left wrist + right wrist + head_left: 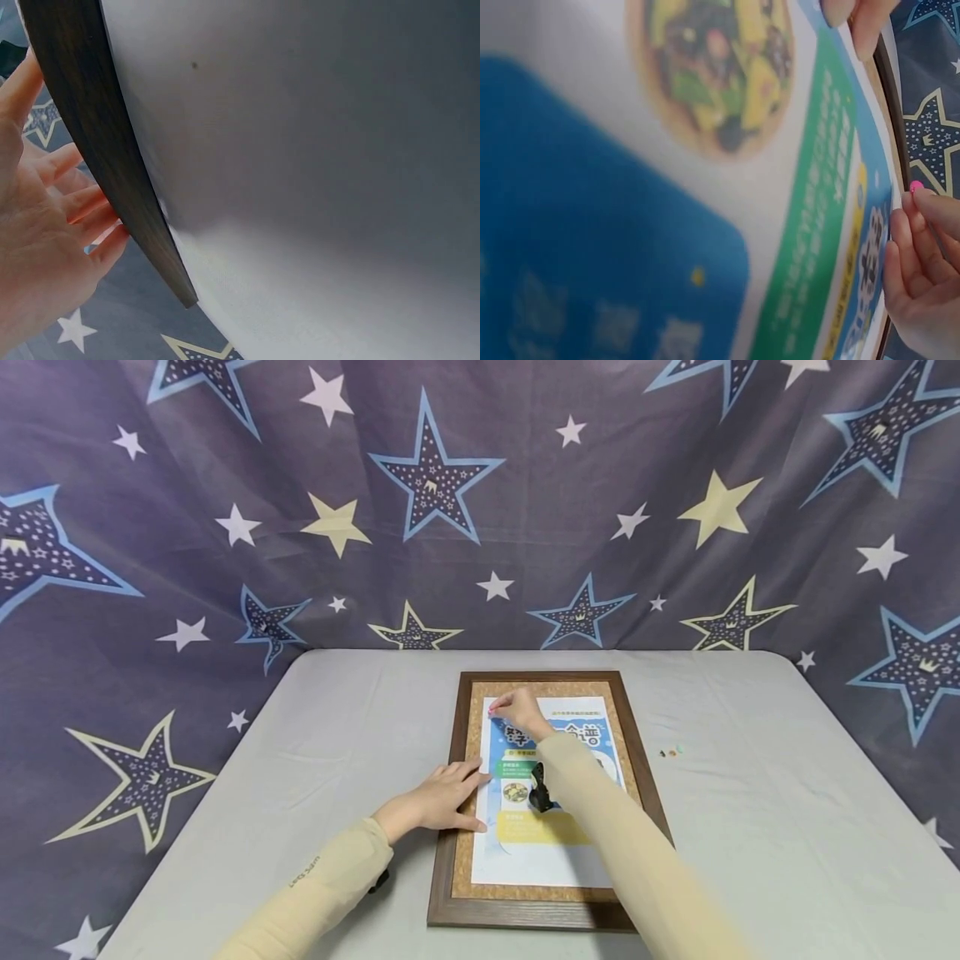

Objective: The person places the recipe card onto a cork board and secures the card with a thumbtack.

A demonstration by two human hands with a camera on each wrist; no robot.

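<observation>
A printed poster with blue, green and yellow blocks and food pictures lies on a cork board in a dark wooden frame. At the poster's upper left corner my right hand pinches a small push pin, whose pink head shows between thumb and fingertip in the right wrist view. Whether its point is in the cork is hidden. My left hand rests with spread fingers across the frame's left side and the poster's left edge. The left wrist view shows its fingers beside the dark wood.
Several tiny coloured pieces, too small to make out, lie right of the frame on the grey-white tabletop. Behind and at the sides hangs a dark cloth printed with stars. My right forearm crosses over the poster's lower right part.
</observation>
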